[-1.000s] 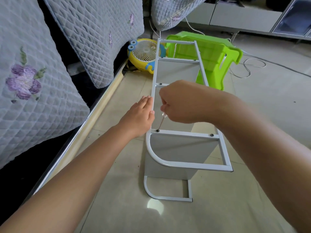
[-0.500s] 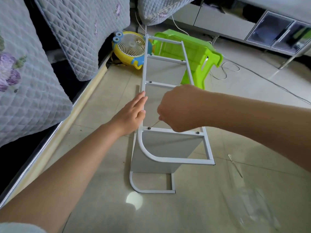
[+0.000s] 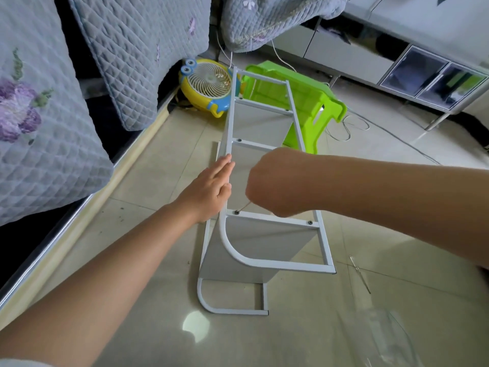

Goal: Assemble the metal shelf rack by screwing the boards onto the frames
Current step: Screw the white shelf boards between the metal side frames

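The white metal shelf rack [image 3: 267, 263] lies on its side on the tiled floor, its upper frame facing me and a grey board [image 3: 254, 250] hanging under the near crossbar. My left hand [image 3: 211, 186] presses flat, fingers straight, against the frame's left rail. My right hand [image 3: 280, 181] is curled round a thin metal key [image 3: 244, 207] whose tip sits in the screw [image 3: 236, 212] at the left end of the near crossbar. Another screw [image 3: 309, 222] sits at that crossbar's right end.
A green plastic stool [image 3: 317, 107] and a yellow-blue fan [image 3: 209, 86] lie beyond the rack's far end. Quilted grey cushions [image 3: 47, 144] and a bed edge line the left. A thin tool [image 3: 360, 274] and clear plastic wrap [image 3: 386, 337] lie on the floor at right, cables further back.
The view has swung, bringing in more floor at the right with the thin tool and plastic wrap. My right hand stays on the key at the near left screw; my left keeps pressing the rail.
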